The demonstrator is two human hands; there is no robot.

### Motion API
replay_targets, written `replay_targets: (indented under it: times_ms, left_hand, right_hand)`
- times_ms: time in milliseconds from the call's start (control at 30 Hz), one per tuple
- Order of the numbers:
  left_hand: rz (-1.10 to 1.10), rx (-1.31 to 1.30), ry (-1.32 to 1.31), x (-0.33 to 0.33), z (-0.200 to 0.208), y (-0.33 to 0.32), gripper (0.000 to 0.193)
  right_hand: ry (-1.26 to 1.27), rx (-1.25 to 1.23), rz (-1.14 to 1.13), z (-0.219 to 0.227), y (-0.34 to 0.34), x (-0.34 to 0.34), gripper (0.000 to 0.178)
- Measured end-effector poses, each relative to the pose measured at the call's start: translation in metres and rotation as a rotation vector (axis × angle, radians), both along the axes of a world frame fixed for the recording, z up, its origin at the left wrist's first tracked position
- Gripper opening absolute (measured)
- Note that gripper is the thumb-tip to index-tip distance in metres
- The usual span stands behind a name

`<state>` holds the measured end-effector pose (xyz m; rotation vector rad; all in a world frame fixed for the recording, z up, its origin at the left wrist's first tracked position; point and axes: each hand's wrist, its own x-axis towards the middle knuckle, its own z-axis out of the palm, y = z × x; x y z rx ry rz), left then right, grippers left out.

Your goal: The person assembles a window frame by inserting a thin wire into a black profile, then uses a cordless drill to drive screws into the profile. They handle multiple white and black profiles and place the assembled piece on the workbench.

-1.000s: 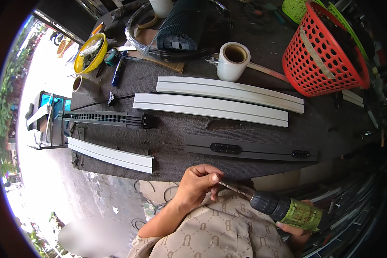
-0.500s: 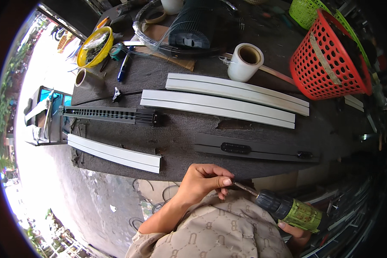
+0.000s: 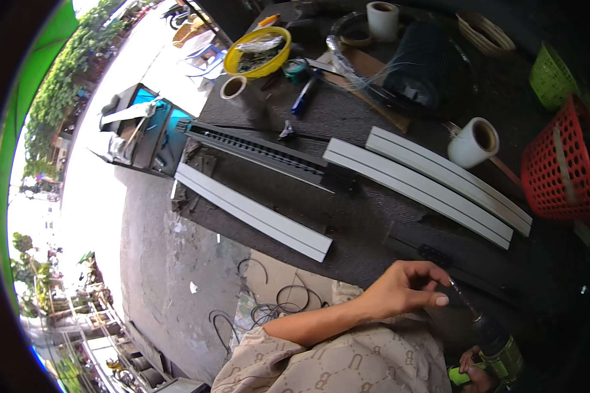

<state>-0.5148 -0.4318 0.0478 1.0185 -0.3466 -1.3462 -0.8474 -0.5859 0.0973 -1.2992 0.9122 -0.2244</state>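
Note:
My right hand (image 3: 476, 374) is wrapped round a green and black cordless drill (image 3: 501, 357) at the lower right. A long thin bit (image 3: 464, 298) points up and to the left from its chuck. My left hand (image 3: 410, 288) is beside the bit's tip, thumb apart from the curled fingers, with nothing visible between them. The index fingertip is close to the tip; whether it touches I cannot tell. Just beyond my left hand, a dark strip with black oval fittings (image 3: 432, 254) lies on the dark table (image 3: 269, 144).
White grooved strips (image 3: 255, 211) lie on the table, a pair (image 3: 419, 193) farther right. Between them is a dark slotted rail (image 3: 262, 154). Behind stand a white film roll (image 3: 473, 143), a yellow bowl (image 3: 285, 56) and a red basket (image 3: 550, 173). Black cords (image 3: 292, 298) lie on the floor.
The view has turned, so the table's things sit farther right and tilted. My left thumb and fingers have parted from their pinch at the bit's tip. The drill stays in my right hand.

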Motion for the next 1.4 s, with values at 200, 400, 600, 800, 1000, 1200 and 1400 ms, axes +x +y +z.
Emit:
replay_targets:
  times_ms: [200,400,600,800,1000,1200,1400]
  left_hand:
    - [0.239,0.022,-1.285,0.027,-0.006,-0.006,0.027]
    - [0.096,-0.047,-1.613,0.042,-0.017,-0.029,0.036]
    - [0.076,-0.016,-1.591,0.045,-0.026,-0.029,0.027]
    - [0.07,-0.02,-1.563,0.047,-0.029,-0.03,0.027]
    - [0.065,-0.043,-1.535,0.051,-0.029,-0.03,0.026]
    - [0.066,-0.064,-1.525,0.053,-0.03,-0.029,0.027]
    - [0.05,-0.063,-1.523,0.054,-0.031,-0.03,0.026]
  right_hand:
    - [-0.058,0.007,-0.141,0.023,-0.008,-0.012,0.048]
    - [0.284,-0.244,-0.075,0.057,-0.012,-0.005,0.037]
    - [0.378,-0.188,-0.02,0.061,-0.01,0.012,0.046]
    - [0.402,-0.153,-0.154,0.072,-0.006,0.03,0.043]
    - [0.47,-0.189,-0.034,0.076,-0.017,0.045,0.049]
    - [0.514,-0.24,-0.028,0.085,-0.016,0.064,0.044]
    - [0.536,-0.369,0.056,0.091,-0.019,0.078,0.038]
